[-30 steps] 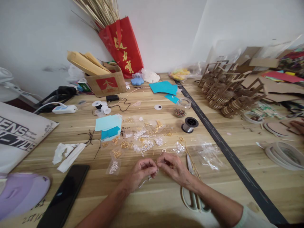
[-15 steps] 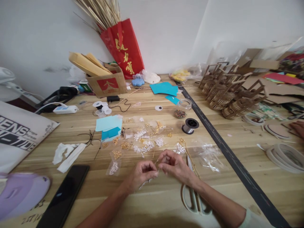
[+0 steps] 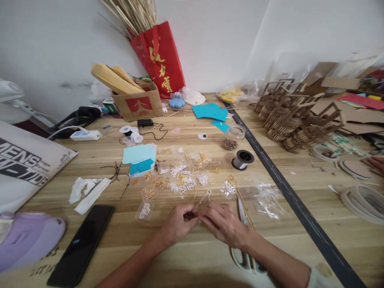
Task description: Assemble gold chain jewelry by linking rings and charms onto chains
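My left hand (image 3: 179, 224) and my right hand (image 3: 224, 224) meet above the table, fingertips pinched together. A thin silvery chain (image 3: 201, 200) runs out from between them, with a round ring clasp at its far end. Both hands appear closed on this chain, though the fingers hide the part they grip. Partly under my right forearm lie scissors (image 3: 242, 212) with pale handles, and a gold chain (image 3: 240, 192) alongside. Just beyond my hands are small clear bags and loose piles of silver beads (image 3: 183, 185) and gold findings (image 3: 159, 182).
A wire spool (image 3: 242, 160) stands right of the beads, near a dish of brown beads (image 3: 230, 144). At left lie a black phone (image 3: 81, 244) and white strips (image 3: 92, 196). Small woven baskets (image 3: 294, 120) stand back right. Another person's hand (image 3: 377, 163) shows at the right edge.
My right hand has turned palm down and its fingers now press against my left fingertips. The chain's clasp end now shows beyond the hands. The view has shifted slightly.
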A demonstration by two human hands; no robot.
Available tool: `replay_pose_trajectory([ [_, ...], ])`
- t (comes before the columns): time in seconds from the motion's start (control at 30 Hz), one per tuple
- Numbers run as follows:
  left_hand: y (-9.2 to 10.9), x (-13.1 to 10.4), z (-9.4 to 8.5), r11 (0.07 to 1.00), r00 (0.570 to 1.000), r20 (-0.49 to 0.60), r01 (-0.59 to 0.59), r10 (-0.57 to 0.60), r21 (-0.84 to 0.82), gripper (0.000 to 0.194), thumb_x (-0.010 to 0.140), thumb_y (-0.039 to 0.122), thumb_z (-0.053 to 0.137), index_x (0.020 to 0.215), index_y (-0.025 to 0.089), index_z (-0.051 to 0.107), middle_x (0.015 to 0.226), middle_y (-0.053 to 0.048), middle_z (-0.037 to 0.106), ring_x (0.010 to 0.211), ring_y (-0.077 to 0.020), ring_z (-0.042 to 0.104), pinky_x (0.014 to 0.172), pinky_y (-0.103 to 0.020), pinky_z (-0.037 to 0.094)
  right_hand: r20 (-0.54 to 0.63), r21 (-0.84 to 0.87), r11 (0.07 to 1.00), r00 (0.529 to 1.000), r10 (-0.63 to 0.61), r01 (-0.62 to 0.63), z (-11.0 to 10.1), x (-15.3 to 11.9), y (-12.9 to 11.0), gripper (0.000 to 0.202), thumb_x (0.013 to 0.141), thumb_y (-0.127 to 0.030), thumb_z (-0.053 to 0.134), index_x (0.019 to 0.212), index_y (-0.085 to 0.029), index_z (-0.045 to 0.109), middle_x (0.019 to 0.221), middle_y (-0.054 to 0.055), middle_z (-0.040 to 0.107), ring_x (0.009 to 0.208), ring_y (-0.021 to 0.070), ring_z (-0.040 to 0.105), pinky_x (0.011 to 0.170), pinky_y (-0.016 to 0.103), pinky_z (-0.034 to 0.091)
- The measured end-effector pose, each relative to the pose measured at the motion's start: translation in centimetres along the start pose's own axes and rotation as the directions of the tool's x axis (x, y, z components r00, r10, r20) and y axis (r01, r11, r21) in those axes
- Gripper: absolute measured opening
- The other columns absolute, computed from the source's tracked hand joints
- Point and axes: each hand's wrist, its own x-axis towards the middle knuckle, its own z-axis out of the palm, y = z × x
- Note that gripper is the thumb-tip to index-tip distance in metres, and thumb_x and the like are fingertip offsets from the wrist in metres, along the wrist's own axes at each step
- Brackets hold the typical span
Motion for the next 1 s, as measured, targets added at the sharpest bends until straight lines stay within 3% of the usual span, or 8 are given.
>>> replay_pose_trajectory([
  [0.13, -0.1, -0.1, 0.2, 0.993, 1.000, -0.013, -0.020, 0.021, 0.115, 0.014, 0.076, 0.021, 0.060, 0.064, 0.017, 0.056, 0.062, 0.001, 0.055, 0.060, -0.0136, 0.050, 0.058, -0.023, 0.037, 0.069, -0.149, 0.979, 0.989, -0.132, 0.141, -0.5, 0.5, -0.3, 0.026, 0.098, -0.010, 0.034, 0.102, -0.017, 0.058, 0.071, 0.004, 0.063, 0.062, 0.0158, 0.060, 0.054, 0.025, 0.044],
  [0.33, 0.3, -0.2, 0.4, 0.953, 0.986, 0.022, -0.167, 0.167, 0.254, 0.019, 0.079, 0.016, 0.056, 0.060, 0.018, 0.053, 0.061, 0.002, 0.051, 0.057, -0.0132, 0.045, 0.057, -0.023, 0.034, 0.094, -0.114, 0.974, 0.979, -0.183, 0.194, -0.5, 0.7, -0.3, 0.026, 0.098, -0.010, 0.030, 0.101, -0.014, 0.055, 0.075, 0.007, 0.065, 0.063, 0.0175, 0.059, 0.052, 0.027, 0.044],
  [0.57, 0.6, -0.5, 0.0, 0.971, 0.982, 0.075, -0.184, 0.174, 0.150, 0.015, 0.084, 0.019, 0.054, 0.071, 0.017, 0.061, 0.069, -0.001, 0.059, 0.064, -0.0156, 0.050, 0.061, -0.024, 0.037, 0.066, -0.021, 1.000, 0.998, 0.008, -0.006, 0.4, 0.0, 0.1, 0.019, 0.101, -0.020, 0.038, 0.106, -0.018, 0.056, 0.083, 0.007, 0.067, 0.069, 0.0164, 0.065, 0.059, 0.025, 0.049],
  [0.7, 0.9, -0.6, -0.4, 0.990, 0.984, 0.119, -0.137, 0.133, 0.027, 0.015, 0.085, 0.026, 0.054, 0.078, 0.016, 0.064, 0.074, -0.003, 0.062, 0.069, -0.0176, 0.053, 0.065, -0.025, 0.040, 0.047, 0.142, 0.979, 0.989, 0.143, -0.148, 0.4, 0.2, 0.1, 0.018, 0.101, -0.026, 0.040, 0.100, -0.019, 0.056, 0.083, 0.006, 0.066, 0.074, 0.0159, 0.065, 0.064, 0.025, 0.051],
  [0.83, 0.9, -0.4, -0.4, 0.997, 0.993, 0.088, -0.075, 0.077, -0.030, 0.019, 0.083, 0.028, 0.056, 0.072, 0.015, 0.062, 0.071, -0.003, 0.060, 0.069, -0.0173, 0.053, 0.066, -0.025, 0.040, 0.048, 0.320, 0.914, 0.968, 0.246, -0.248, 0.2, 0.5, 0.2, 0.017, 0.099, -0.026, 0.043, 0.092, -0.019, 0.057, 0.077, 0.003, 0.064, 0.069, 0.0139, 0.062, 0.063, 0.024, 0.049],
  [1.0, 0.7, -0.1, -0.5, 0.994, 1.000, 0.028, -0.004, 0.007, -0.105, 0.023, 0.081, 0.033, 0.060, 0.067, 0.015, 0.060, 0.061, 0.000, 0.055, 0.060, -0.0131, 0.049, 0.058, -0.023, 0.037, 0.016, 0.358, 0.884, 0.949, 0.316, -0.300, 0.1, 0.4, 0.4, 0.009, 0.095, -0.022, 0.050, 0.099, -0.019, 0.058, 0.084, 0.004, 0.062, 0.070, 0.0150, 0.059, 0.060, 0.025, 0.048],
])
